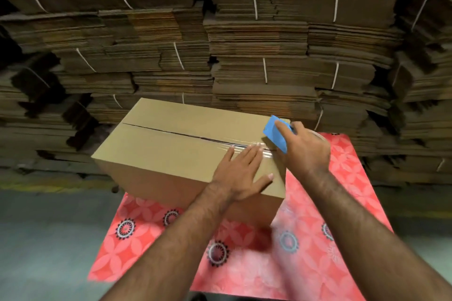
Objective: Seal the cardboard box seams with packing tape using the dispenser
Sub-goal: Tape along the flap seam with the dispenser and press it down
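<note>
Box (171,151): plain brown cardboard, matt and smooth. Tape (247,148) along its top seam: clear film, glossy, wrinkled, catching light. Dispenser (275,135), at 3 o'clock of the box top: blue plastic, smooth, dull sheen. Cloth (318,239) under the box: red printed sheet, flower and ring pattern, faint sheen. Stacks (256,44) at 12 o'clock: flattened corrugated cardboard, rough-edged, matt, bound with pale straps. Floor (49,239): grey, smooth, matt.

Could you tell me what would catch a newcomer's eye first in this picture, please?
Probably the blue tape dispenser, gripped by the right hand at the right end of the cardboard box. The left hand lies flat beside it, its fingers on clear tape over the centre seam. The box sits on a pink patterned cloth, with a wall of bundled flat cartons behind.
</note>
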